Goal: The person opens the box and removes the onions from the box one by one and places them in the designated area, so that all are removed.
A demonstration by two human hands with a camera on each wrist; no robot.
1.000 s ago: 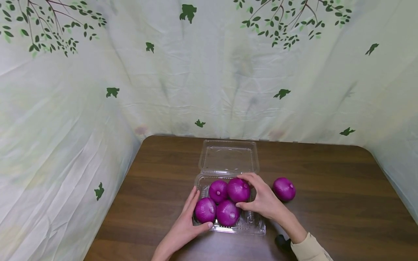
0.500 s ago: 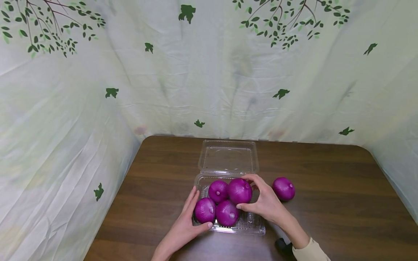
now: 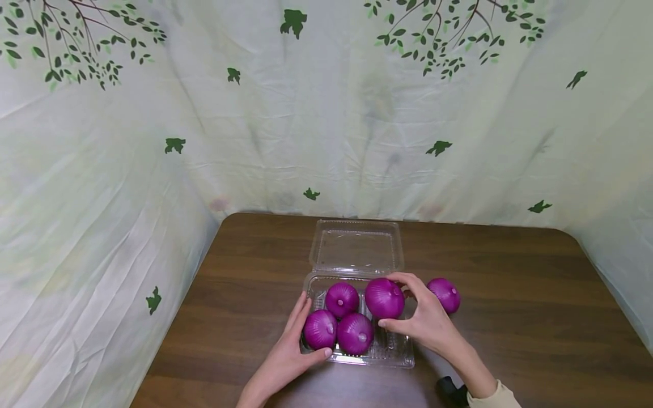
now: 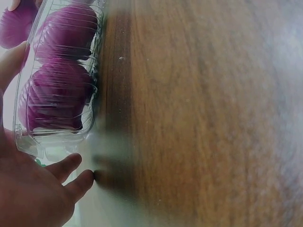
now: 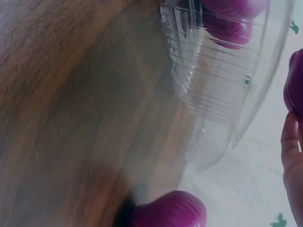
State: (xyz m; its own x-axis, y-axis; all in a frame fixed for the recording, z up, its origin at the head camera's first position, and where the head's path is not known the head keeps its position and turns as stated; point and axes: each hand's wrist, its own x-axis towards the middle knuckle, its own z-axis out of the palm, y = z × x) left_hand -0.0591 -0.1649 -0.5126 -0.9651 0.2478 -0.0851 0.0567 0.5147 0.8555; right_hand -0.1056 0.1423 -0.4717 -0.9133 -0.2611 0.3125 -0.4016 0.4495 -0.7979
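Pinching a red onion (image 3: 384, 298) between fingers and thumb, your right hand (image 3: 430, 318) holds it over the right half of the clear plastic clamshell (image 3: 395, 357), seemingly above the rim, though the wrist view is blurry. Your left hand (image 3: 289, 352), fingers nearly straight, steadies the left side. Three onions (image 3: 355, 334) sit inside; another onion (image 3: 446, 294) lies right.

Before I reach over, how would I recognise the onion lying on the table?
On the brown wooden table stands an open clear plastic box. To its right, partly behind the right hand, lies a round purple onion. Unlike its look-alikes, it rests straight on the wood: three onions sit in the box, and another onion is in that hand's grip.
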